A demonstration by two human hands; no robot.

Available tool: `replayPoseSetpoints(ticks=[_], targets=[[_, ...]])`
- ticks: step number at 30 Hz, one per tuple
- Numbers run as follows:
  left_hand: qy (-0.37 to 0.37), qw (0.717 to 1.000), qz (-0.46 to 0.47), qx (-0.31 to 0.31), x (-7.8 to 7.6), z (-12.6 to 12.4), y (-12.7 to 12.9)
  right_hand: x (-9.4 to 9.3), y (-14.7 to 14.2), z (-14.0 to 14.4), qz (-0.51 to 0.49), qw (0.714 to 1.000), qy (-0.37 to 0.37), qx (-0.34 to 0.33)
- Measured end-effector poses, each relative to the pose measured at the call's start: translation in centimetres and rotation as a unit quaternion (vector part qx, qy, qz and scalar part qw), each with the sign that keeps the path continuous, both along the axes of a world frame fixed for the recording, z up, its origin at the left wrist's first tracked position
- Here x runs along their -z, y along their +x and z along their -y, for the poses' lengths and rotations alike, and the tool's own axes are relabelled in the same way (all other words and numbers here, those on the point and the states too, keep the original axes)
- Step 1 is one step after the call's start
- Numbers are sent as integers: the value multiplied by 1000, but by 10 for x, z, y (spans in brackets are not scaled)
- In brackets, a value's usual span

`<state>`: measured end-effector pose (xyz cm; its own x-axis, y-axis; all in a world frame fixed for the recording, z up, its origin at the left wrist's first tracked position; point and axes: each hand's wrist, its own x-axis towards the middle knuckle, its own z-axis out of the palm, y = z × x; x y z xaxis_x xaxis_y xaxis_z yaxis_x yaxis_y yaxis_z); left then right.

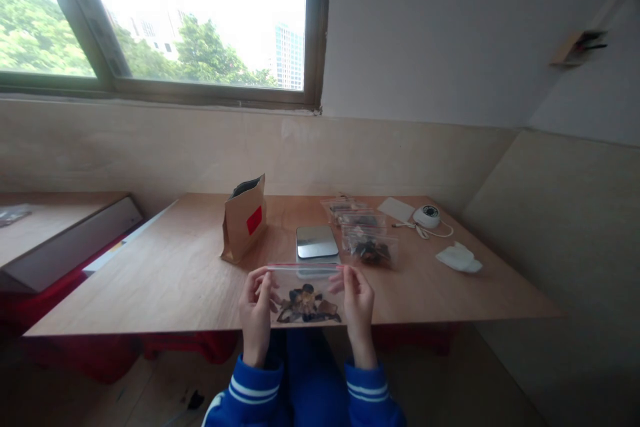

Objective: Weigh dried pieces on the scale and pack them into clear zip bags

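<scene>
Two hands, one bag: the left hand pinches its left top corner, the right hand the right, thumbs and fingers closed on plastic. The clear zip bag spans between them above the near edge of the desk, long axis left to right, dark pieces low inside, scale straight beyond, neither hand clearly nearer.

The wooden table bears a paper bag, scale, pouches.
</scene>
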<state>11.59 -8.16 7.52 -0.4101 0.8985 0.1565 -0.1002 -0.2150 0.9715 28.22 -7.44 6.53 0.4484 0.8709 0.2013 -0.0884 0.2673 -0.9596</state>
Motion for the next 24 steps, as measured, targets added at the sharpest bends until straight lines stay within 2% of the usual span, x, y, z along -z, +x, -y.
replayPoseSetpoints(ticks=[2,9,12,16,19,24], targets=[[1,1000,-18,25,0,0,-4,0,-1,-3,-4,1000,-2,13],[8,998,-50,37,-4,4,-3,0,-4,-6,-37,998,-32,32],[-6,998,-57,19,-6,5,2,1,-4,-6,-43,998,-46,15],[-5,998,-56,-20,-3,2,5,4,-2,-7,-61,996,-51,-48],[-12,998,-55,-26,-1,0,5,7,1,-8,-74,993,-46,-83],[-20,998,-59,-13,-1,-4,4,11,6,-5,-62,996,-35,-60]])
